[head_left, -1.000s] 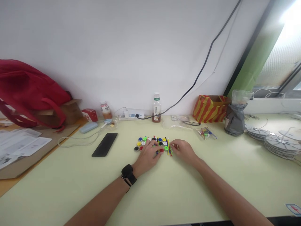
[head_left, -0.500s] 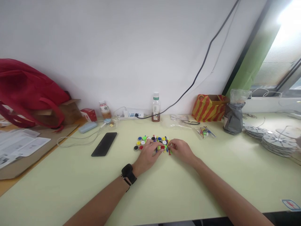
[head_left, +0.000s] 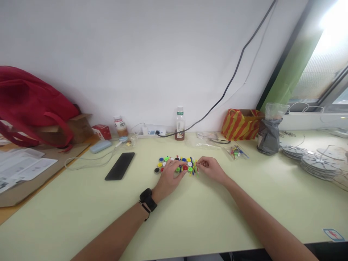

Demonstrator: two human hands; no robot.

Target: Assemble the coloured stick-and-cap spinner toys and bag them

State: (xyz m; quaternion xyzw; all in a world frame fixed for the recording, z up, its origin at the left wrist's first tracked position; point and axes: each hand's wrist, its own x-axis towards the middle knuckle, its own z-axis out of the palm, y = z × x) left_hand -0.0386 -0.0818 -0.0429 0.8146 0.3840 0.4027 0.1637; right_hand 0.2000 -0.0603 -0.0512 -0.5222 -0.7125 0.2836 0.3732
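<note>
Small round coloured discs [head_left: 160,165], in yellow, blue, green, white, black and red, lie in a cluster on the table. Over its middle rests my left hand [head_left: 169,176], open, thumb and forefinger apart around a red disc [head_left: 185,168] at the near side. Thin coloured plastic pieces [head_left: 193,169] lie bunched along the cluster's right end. Beside them my right hand [head_left: 211,169] is closed in a pinch, and a bit of red shows at its fingertips. What it pinches is too small to make out. My left fingers hide part of the cluster.
A black phone [head_left: 120,166] lies to the left. Behind stand a drink bottle [head_left: 179,125] and a power strip [head_left: 152,131]. A bag of small coloured parts [head_left: 237,152], a striped bag [head_left: 241,124] and stacked grey discs [head_left: 320,166] are on the right.
My right hand has shifted slightly right and up, away from the red disc, uncovering more discs and thin pieces. My left hand stays over the cluster, its thumb and forefinger a little wider apart.
</note>
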